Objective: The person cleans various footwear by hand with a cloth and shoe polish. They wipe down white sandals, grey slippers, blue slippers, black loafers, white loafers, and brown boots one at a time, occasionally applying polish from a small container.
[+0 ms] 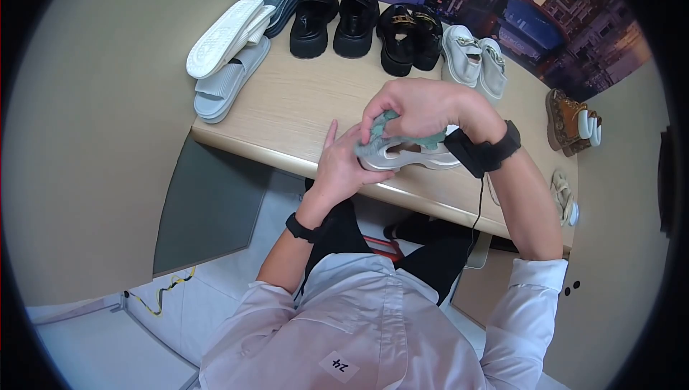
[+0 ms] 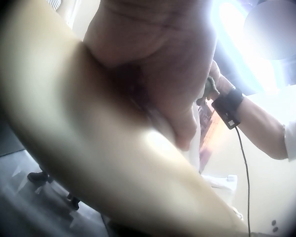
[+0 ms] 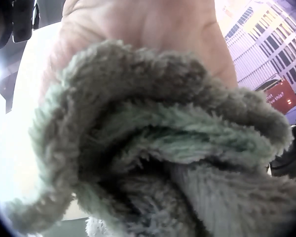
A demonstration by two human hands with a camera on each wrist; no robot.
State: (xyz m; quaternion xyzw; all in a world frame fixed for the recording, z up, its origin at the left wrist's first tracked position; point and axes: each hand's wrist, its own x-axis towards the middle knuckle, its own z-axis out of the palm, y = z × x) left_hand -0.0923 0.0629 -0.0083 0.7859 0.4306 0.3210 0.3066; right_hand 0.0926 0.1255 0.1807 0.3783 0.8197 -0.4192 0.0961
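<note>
A white shoe (image 1: 430, 162) lies near the front edge of the table, its left end in my left hand (image 1: 339, 167). The left thumb runs along the near side of that end, while fingers show behind it. My right hand (image 1: 430, 106) holds a bunched, fluffy green cloth (image 1: 382, 130) against the top of the shoe. In the right wrist view the cloth (image 3: 163, 133) hangs in thick folds below the palm and hides the fingers. The left wrist view shows the left hand (image 2: 158, 64) close over the blurred, pale table edge (image 2: 89, 148).
Black shoes (image 1: 355, 24), black shoes with gold trim (image 1: 409, 35) and white loafers (image 1: 466, 53) line the back of the table (image 1: 301, 96). Grey slides (image 1: 230, 81) and white slides (image 1: 224, 35) stand at left. Brown boots (image 1: 567, 121) and beige shoes (image 1: 562, 189) are at right. A cable (image 1: 479, 207) hangs from the right wrist.
</note>
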